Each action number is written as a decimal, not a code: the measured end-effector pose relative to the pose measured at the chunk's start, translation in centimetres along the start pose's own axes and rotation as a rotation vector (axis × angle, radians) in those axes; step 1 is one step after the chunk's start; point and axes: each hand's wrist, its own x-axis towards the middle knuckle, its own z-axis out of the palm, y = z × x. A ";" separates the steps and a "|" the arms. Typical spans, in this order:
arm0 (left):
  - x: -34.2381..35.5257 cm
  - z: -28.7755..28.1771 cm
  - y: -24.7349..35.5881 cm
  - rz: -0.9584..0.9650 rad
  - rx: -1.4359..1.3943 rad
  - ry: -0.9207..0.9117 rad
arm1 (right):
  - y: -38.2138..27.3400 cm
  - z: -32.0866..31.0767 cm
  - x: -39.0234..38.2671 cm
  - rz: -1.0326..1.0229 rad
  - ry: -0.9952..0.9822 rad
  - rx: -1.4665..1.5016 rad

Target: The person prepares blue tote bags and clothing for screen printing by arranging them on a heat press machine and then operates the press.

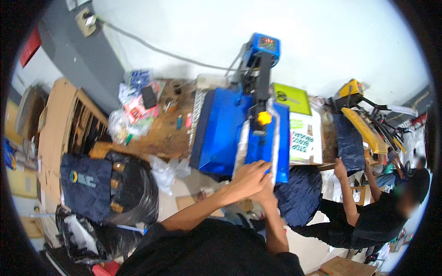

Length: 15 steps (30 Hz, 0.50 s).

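Observation:
My left hand [250, 178] and my right hand [265, 194] come together at the front of a blue heat press [221, 133]. The left lies partly over the right. Both are closed at the near end of the press handle [275, 147], whose two side bars are wrapped in whitish material; my hands hide its front part. Above the handle sits a yellow knob [264, 118] on a dark arm, and a blue control box [265, 44] with a lit display tops the machine.
Left of the press, a wooden table [170, 133] bears plastic packages and a dark phone [149, 97]. Dark fabric bags [86, 186] and black plastic sacks stand below. To the right are a green-and-white printed sheet [305, 138], a yellow press [363, 129] and a co-worker [382, 211] handling dark fabric.

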 end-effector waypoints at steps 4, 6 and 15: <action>8.1 -1.3 0.0 0.147 0.058 -0.024 | -3.2 -2.7 3.1 0.010 -0.366 -0.341; 14.1 -1.6 -0.7 0.280 0.158 -0.003 | -3.5 -3.6 3.8 -0.035 -0.421 -0.294; 23.8 4.7 -7.2 0.036 0.573 -0.548 | -0.5 -3.2 4.9 -0.233 -0.569 -0.079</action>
